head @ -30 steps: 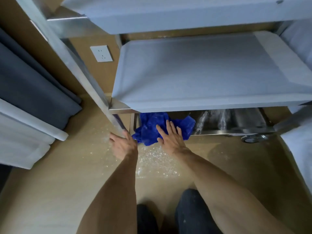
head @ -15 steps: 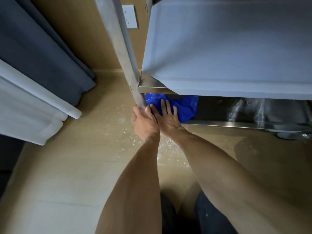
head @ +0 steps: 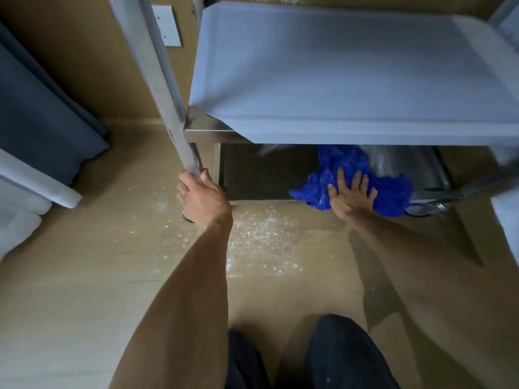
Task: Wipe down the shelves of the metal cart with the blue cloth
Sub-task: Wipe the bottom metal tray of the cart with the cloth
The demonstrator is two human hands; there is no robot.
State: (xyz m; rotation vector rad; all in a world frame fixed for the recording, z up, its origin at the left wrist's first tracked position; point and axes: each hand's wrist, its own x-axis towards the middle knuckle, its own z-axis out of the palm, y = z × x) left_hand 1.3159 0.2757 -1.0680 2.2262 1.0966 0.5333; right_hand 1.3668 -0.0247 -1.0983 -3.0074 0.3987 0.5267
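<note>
The metal cart fills the upper right, its middle shelf (head: 351, 80) covered in pale film and overhanging the bottom shelf (head: 261, 175). A crumpled blue cloth (head: 342, 167) lies on the right part of the bottom shelf, spilling over its front lip. My right hand (head: 351, 195) presses flat on the cloth with fingers spread. My left hand (head: 202, 197) is wrapped around the foot of the cart's front left post (head: 165, 102). The back of the bottom shelf is hidden under the middle shelf.
White crumbs or powder (head: 261, 237) are scattered on the beige floor in front of the cart. A dark curtain (head: 42, 113) and white bedding (head: 31, 197) stand at the left. A wall socket (head: 168, 26) sits behind the post. My knees (head: 337, 357) are at the bottom.
My right hand has slid the blue cloth from the left end of the bottom shelf toward the right. My left hand stays on the post.
</note>
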